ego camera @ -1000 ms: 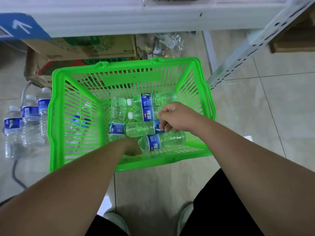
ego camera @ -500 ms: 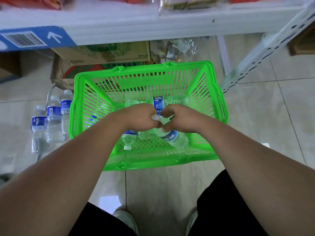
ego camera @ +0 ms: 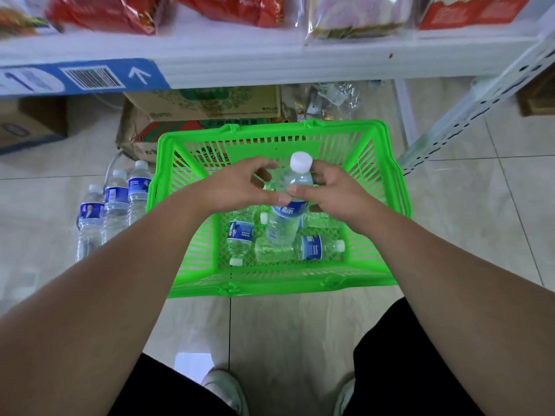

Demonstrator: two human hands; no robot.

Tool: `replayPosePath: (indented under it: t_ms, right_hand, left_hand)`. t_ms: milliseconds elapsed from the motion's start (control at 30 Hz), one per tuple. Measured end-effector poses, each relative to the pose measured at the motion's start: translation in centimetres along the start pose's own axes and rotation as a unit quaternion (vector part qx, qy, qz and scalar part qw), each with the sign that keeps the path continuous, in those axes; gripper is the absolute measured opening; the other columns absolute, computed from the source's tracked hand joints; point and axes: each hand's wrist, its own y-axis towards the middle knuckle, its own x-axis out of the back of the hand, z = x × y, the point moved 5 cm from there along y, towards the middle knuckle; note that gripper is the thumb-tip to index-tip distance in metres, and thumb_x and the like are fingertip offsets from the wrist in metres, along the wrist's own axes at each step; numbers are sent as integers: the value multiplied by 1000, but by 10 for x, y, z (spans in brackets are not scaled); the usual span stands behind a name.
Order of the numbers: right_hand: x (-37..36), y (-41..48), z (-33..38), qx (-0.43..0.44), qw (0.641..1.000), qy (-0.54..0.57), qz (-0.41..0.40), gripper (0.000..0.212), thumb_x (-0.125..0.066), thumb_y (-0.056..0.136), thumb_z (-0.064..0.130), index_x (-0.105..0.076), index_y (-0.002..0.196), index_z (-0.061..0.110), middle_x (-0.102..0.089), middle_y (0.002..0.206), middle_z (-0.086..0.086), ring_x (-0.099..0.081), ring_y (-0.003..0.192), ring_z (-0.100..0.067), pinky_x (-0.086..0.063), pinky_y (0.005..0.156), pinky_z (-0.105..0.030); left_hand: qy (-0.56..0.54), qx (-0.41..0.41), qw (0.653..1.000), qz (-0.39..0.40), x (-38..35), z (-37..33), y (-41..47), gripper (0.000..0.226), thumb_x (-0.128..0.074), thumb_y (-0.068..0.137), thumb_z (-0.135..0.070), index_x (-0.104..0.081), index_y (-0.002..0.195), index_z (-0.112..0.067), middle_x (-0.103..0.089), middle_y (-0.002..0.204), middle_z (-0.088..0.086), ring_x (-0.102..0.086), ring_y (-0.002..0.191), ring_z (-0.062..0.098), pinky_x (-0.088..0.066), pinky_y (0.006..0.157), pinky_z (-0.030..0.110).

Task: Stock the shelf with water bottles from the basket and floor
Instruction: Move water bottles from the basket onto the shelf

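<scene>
Head view: water bottle [ego camera: 286, 226] upright, off the basket floor, above the middle of the green basket [ego camera: 402, 190]. White cap [ego camera: 301, 165] on top. Blue label with white characters, partly covered by a thumb; not readable.

Left hand [ego camera: 240, 187] grips the bottle's shoulder from the left, thumb on the front, fingers curled. Right hand [ego camera: 333, 192] grips from the right, thumb on the front just below the neck. The two thumbs almost touch.

Beneath it, more bottles lie flat in the basket:
- one [ego camera: 240, 237] with its cap toward the camera;
- one [ego camera: 312, 249] with its cap pointing right;
- others mostly hidden under the held bottle and the hands.

All have blue labels with print too small to read.

Three floor bottles [ego camera: 115, 202] stand in a row just left of the basket, the nearest almost against its wall.

The shelf edge [ego camera: 270, 64] crosses above, carrying a blue strip [ego camera: 90, 76] with a barcode and a white arrow. Red packets [ego camera: 120, 13] sit on the shelf, blurred. Cardboard boxes [ego camera: 210, 103] sit under it, behind the basket.
</scene>
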Motion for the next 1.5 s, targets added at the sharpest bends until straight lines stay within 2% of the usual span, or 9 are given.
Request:
replayPosePath:
  t_ms: [133,300,467,600,733,833,1033,1200,1500]
  right_hand:
    - [8,0,5,-26,989,148,-8,57,-81,84,28,-61,137,19,-70,128,1,-67,114,-18,-57,92,-41]
    - [10,-1,11,-31,972,233,9,59,-78,73,40,-66,125,16,-75,111,-1,-71,101,-21,-56,93,-47]
    - [9,4,14,-33,974,219,-39,29,-75,89,42,-70,108,22,-79,104,-1,-74,95,-23,-58,76,-38]
    - [10,-2,27,-35,973,222,-57,34,-78,83,48,-70,105,25,-80,99,2,-78,87,-21,-58,58,-31]
    - [18,-26,56,-39,972,220,-72,44,-80,80,48,-68,112,21,-80,102,0,-77,94,-25,-56,66,-36]
    - [29,-62,102,-49,972,216,-80,31,-79,85,41,-70,108,22,-80,102,-2,-75,92,-26,-55,67,-36]
    - [45,-150,228,-56,976,205,-54,41,-81,76,44,-72,109,21,-79,101,-4,-74,86,-22,-56,65,-35]
    - [60,-223,339,-61,975,210,-43,25,-79,85,41,-75,104,26,-79,98,-2,-75,84,-19,-55,62,-33]
    - [73,-320,505,-18,985,169,-27,21,-77,79,48,-80,97,38,-80,104,1,-77,93,-18,-57,62,-27]
  left_hand:
    - [30,56,994,84,-22,42,-10,94,-85,70,-57,-42,150,-33,-51,150,-12,-49,135,11,-41,113,38]
    - [-27,27,996,83,-39,47,-11,79,-83,64,-64,-60,134,-35,-69,128,-16,-65,119,9,-47,110,43]
    - [-49,40,997,40,-34,37,-11,74,-79,48,-86,-71,107,-43,-75,109,-18,-71,104,9,-53,102,44]
    - [-81,39,994,53,-32,23,-16,73,-80,51,-85,-71,110,-44,-75,115,-13,-72,108,15,-51,105,44]
    - [-100,26,994,46,-25,-6,-38,82,-79,53,-86,-67,120,-39,-74,120,-8,-71,110,19,-51,104,45]
    - [-132,14,990,46,-9,-51,-73,89,-78,56,-83,-64,126,-30,-74,121,-4,-71,111,19,-53,103,47]
    - [-145,27,988,38,48,-165,-171,63,-78,62,-71,-72,110,-29,-79,103,-6,-76,96,15,-56,98,46]
    - [-148,30,988,41,108,-259,-251,50,-80,65,-64,-75,105,-33,-79,100,-8,-76,93,15,-57,96,44]
    - [-137,30,990,4,189,-380,-358,39,-84,76,-52,-74,110,-35,-78,101,-15,-74,91,3,-57,96,36]
